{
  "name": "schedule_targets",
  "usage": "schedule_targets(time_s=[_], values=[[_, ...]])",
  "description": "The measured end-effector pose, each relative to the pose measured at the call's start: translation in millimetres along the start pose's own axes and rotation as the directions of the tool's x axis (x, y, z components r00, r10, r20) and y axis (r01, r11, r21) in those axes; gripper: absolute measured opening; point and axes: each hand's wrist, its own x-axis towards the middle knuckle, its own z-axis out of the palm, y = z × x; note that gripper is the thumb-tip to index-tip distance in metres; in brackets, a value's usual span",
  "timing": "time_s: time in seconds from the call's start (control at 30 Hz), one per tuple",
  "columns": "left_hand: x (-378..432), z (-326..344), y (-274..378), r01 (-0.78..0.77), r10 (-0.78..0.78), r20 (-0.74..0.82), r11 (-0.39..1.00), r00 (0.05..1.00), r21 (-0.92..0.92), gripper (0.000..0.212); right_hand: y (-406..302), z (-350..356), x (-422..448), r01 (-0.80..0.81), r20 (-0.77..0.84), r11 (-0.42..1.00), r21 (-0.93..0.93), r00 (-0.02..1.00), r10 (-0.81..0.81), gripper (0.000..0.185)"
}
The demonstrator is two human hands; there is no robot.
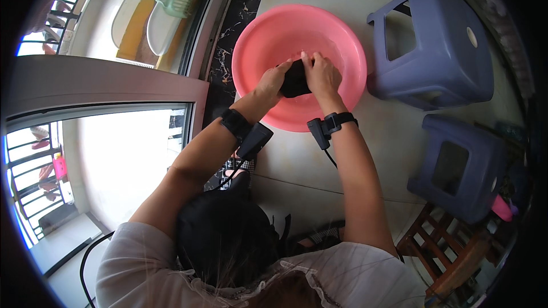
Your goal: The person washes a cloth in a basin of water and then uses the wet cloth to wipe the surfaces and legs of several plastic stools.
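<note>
A wide pink plastic basin (257, 38) stands on the floor before me. Over its middle I hold a bunched black cloth (295, 80) between both hands. My left hand (274, 79) grips the cloth's left side, with the thumb along its upper edge. On the other side, my right hand (322, 72) has its fingers closed around the cloth. Part of the cloth is hidden behind the fingers. Whether the basin holds water is hard to make out. Each wrist wears a black strap with a small box, the left box (255, 140) and the right box (319, 132).
Two blue-grey plastic stools (449, 51) stand to the right, near a brown wooden rack (445, 248). Left of the basin runs a dark marbled sill (220, 60) with a framed glass door (107, 81). Beyond the glass, a green slotted scoop (171, 2) lies on a white tray (160, 36).
</note>
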Motion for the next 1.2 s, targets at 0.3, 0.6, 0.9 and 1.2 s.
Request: schedule_targets(time_s=[0.3, 0.6, 0.9, 1.2], values=[[13.5, -35.6, -14.4, 0.164, -0.129, -0.231, 0.977, 0.964, 0.139, 0.054, 22.0, 33.6, -3.4, -0.185, 0.266, 0.972, -0.143, 0.939, 0.218, 0.054], [50.2, -51.2, -22.6, 0.288, -0.130, 0.454, 0.910, 0.881, -0.298, 0.053, -60.4, 10.1, -59.2, 0.134, 0.061, 0.835, 0.534, 0.979, -0.196, 0.051], [20.5, -20.9, -19.2, -0.456, 0.425, 0.404, 0.890, 0.810, -0.022, 0.029, -60.0, -1.2, -35.5, 0.436, -0.435, 0.878, 0.198, 0.842, -0.320, 0.038], [-9.6, -5.1, 15.6, -0.091, 0.095, -0.108, 0.995, 0.990, 0.041, 0.024, 10.1, -11.3, 3.6, 0.060, -0.091, 0.989, -0.135, 0.993, -0.073, 0.042]])
